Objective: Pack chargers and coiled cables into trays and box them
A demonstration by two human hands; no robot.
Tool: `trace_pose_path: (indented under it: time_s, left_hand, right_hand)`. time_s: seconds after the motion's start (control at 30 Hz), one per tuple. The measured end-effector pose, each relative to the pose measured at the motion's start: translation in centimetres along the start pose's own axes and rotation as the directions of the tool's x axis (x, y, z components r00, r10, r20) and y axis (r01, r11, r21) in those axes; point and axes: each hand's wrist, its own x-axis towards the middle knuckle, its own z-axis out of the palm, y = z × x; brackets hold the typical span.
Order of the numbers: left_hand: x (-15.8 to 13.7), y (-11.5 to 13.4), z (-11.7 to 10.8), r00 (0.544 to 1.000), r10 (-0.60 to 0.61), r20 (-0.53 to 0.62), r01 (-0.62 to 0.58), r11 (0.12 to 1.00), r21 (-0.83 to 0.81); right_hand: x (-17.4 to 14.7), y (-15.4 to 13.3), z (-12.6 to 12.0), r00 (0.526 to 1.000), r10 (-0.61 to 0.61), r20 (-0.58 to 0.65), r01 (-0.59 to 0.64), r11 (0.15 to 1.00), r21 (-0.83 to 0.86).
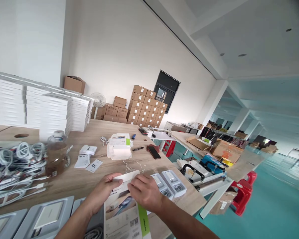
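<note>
A printed white cardboard box (122,215) with a green side stands before me, its top flap raised. My left hand (106,187) pinches the left part of the flap between thumb and fingers. On the flap's right end, my right hand (147,192) has its fingers bent and closed. Grey trays (67,207) lie to the left, one bearing a flat white device (48,215). More filled trays (174,182) rest just right of my hands. Whether anything is inside the box is hidden.
Coiled white cables (22,152) and a bottle of brown liquid (56,154) occupy the left, near leaflets (88,150). Flattened printed boxes (119,146), a marker (138,149) and a phone (153,152) lie farther back. White box stacks (54,113) stand behind; red stools (243,196) are at right.
</note>
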Motion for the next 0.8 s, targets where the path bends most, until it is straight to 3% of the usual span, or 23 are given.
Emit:
trace_pose_path:
  time_s: [0.33, 0.47, 0.53, 0.6, 0.67, 0.73, 0.8]
  left_hand:
    - [-0.2, 0.5, 0.2, 0.998, 0.067, -0.001, -0.066, 0.993, 0.100]
    - [-0.3, 0.6, 0.3, 0.993, 0.113, 0.041, -0.118, 0.986, 0.120]
    - [-0.3, 0.4, 0.3, 0.990, 0.128, 0.055, -0.134, 0.983, 0.126]
    - [-0.1, 0.2, 0.2, 0.987, 0.143, 0.070, -0.151, 0.980, 0.127]
    - [-0.1, 0.1, 0.3, 0.986, 0.150, 0.079, -0.159, 0.979, 0.127]
    - [-0.1, 0.1, 0.4, 0.985, 0.150, 0.088, -0.160, 0.979, 0.126]
    - [-0.2, 0.3, 0.6, 0.984, 0.151, 0.094, -0.162, 0.979, 0.126]
  right_hand:
    - [1.4, -0.1, -0.1, 0.999, 0.009, 0.033, -0.007, 0.999, -0.054]
    - [1.3, 0.4, 0.2, 0.987, 0.159, -0.029, -0.155, 0.982, 0.111]
    - [0.9, 1.1, 0.2, 0.957, 0.285, -0.046, -0.263, 0.927, 0.268]
    - [0.6, 1.8, -0.1, 0.907, 0.421, 0.024, -0.384, 0.802, 0.457]
    - [0.3, 2.4, -0.6, 0.831, 0.515, 0.208, -0.520, 0.588, 0.620]
    - [0.3, 2.7, -1.1, 0.746, 0.536, 0.395, -0.620, 0.344, 0.705]
    - [0.3, 2.7, -1.6, 0.702, 0.518, 0.488, -0.641, 0.164, 0.749]
